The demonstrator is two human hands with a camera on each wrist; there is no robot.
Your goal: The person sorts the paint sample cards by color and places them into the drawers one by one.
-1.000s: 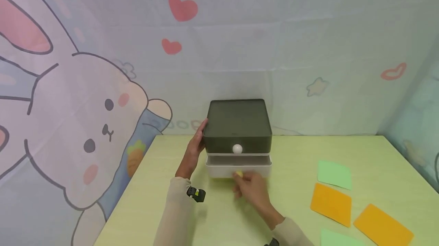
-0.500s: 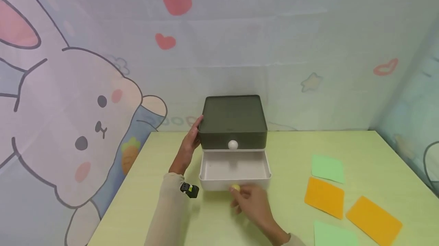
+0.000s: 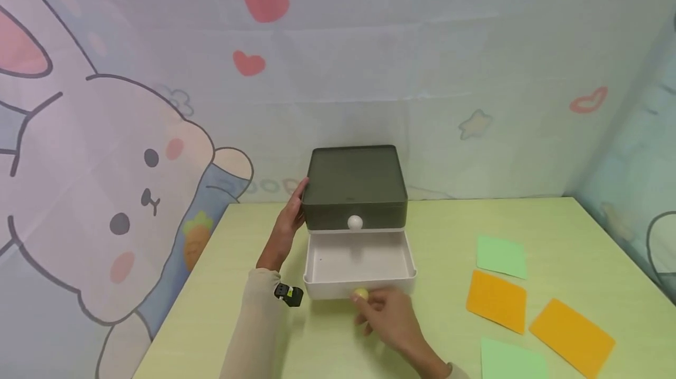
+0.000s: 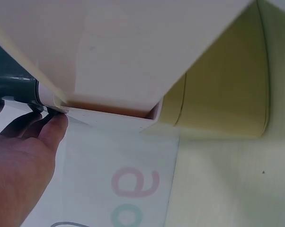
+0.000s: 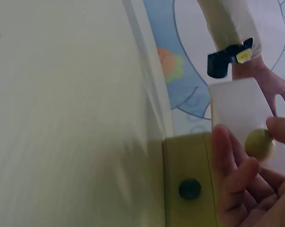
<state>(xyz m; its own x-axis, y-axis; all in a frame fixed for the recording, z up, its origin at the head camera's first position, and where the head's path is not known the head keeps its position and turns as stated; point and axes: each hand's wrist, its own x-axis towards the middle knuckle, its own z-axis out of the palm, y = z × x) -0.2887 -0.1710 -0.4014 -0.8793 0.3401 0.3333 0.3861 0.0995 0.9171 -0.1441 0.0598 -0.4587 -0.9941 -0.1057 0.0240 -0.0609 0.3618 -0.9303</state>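
Right hand [image 3: 389, 315]: grip pinched on the yellow knob [image 3: 361, 294] of the projecting white drawer [image 3: 359, 264]. Left hand [image 3: 292, 213]: grip unclosed, fingers touching the cabinet's [image 3: 355, 176] dark side.

The pale yellow-green flat table [image 3: 443, 238] is lit softly in the head view, with faint shadows. The right wrist view is recorded more dimly, and the round yellow-green knob [image 5: 260, 144] is shown slightly blurred.

Faint letters [image 4: 135, 183], including an o [image 4: 127, 216], stand on the backdrop [image 4: 93, 179]; their word is unreadable.
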